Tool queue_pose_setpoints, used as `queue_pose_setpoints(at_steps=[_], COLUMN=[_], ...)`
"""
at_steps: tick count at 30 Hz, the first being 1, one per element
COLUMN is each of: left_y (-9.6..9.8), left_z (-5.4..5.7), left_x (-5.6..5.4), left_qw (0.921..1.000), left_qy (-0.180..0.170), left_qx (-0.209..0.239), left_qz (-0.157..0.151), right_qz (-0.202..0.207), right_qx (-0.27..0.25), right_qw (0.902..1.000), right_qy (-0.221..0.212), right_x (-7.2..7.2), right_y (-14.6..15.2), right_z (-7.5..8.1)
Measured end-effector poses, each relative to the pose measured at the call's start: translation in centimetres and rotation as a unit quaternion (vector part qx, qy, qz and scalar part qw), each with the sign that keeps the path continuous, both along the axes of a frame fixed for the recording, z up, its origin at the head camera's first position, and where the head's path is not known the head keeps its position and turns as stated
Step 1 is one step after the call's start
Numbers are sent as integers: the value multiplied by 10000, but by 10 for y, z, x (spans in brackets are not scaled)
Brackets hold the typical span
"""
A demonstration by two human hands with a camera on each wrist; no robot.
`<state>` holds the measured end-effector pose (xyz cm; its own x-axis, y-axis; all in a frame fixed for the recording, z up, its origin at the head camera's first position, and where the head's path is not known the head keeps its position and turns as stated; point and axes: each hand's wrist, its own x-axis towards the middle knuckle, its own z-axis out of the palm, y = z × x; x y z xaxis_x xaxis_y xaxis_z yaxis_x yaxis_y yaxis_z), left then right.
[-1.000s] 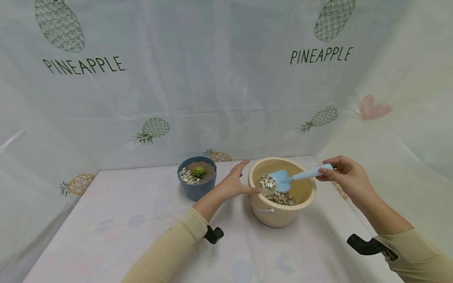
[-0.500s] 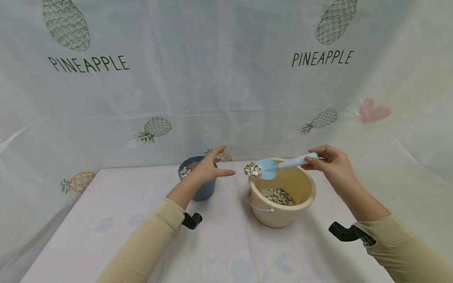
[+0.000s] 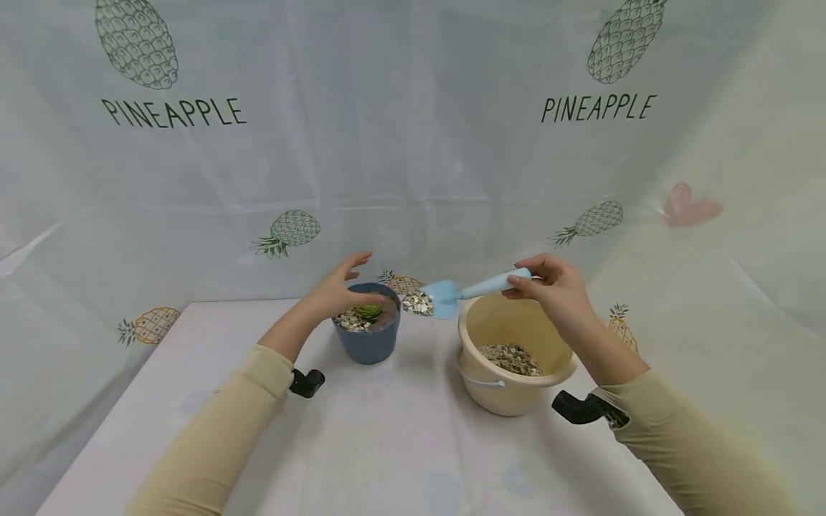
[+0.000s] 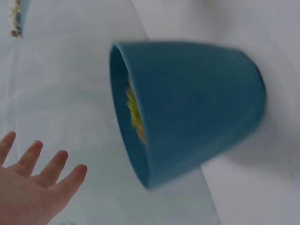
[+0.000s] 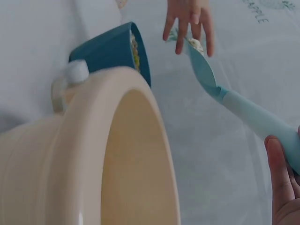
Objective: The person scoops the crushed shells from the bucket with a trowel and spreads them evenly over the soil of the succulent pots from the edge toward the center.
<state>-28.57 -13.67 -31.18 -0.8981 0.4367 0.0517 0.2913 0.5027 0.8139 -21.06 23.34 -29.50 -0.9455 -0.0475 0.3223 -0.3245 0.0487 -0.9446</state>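
My right hand (image 3: pixel 560 292) grips the end of a light blue hand trowel (image 3: pixel 493 285). Its blade carries a heap of pale gravel (image 3: pixel 418 302) in the air, with the tip near the right rim of a blue flowerpot (image 3: pixel 366 347). A green succulent (image 3: pixel 369 313) grows in the pot, with pale gravel along its left and front side. My left hand (image 3: pixel 335 292) hovers at the pot's upper left, fingers spread and holding nothing; its thumb overlaps the pot's opening in the head view. In the left wrist view, the fingers (image 4: pixel 56 171) are apart from the pot (image 4: pixel 192 103).
A cream bucket (image 3: pixel 480 398) with a white handle (image 3: pixel 480 383) stands right of the pot, below my right forearm. More gravel (image 3: pixel 513 358) lies at its bottom. Behind the table (image 3: pixel 387 444) hangs a pineapple-print sheet (image 3: pixel 387 143).
The trowel has risen out of the bucket with gravel on it and moved left toward the pot. My left hand has left the bucket's rim and gone left to the pot.
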Motion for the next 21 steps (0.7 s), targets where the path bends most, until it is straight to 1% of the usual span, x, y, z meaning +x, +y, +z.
queue_pose_setpoints(at_steps=[3,6,11,16,21], left_y=[-14,-25,-42,-61,-76], left_z=[-3,-8,-24,-42,-55], left_x=[-4,-8,-24,-38,-49], left_qw=[9999,9996,9987,9971,9938], left_qy=[40,55,-34,-374,-781], left_qx=[-124,-265,-482,-560,-498], left_qz=[13,13,-137,-346,-609], right_qz=[40,10,-38,-56,-48], right_qx=[-71,-55,-71,-221,-267], right_qw=[10000,10000,9998,9988,9985], right_qy=[-13,-15,-153,-422,-471], right_x=[-5,-10,-18,-24,-24], right_y=[-13,-24,-39,-53,-59], right_z=[-2,-4,-9,-12,-16])
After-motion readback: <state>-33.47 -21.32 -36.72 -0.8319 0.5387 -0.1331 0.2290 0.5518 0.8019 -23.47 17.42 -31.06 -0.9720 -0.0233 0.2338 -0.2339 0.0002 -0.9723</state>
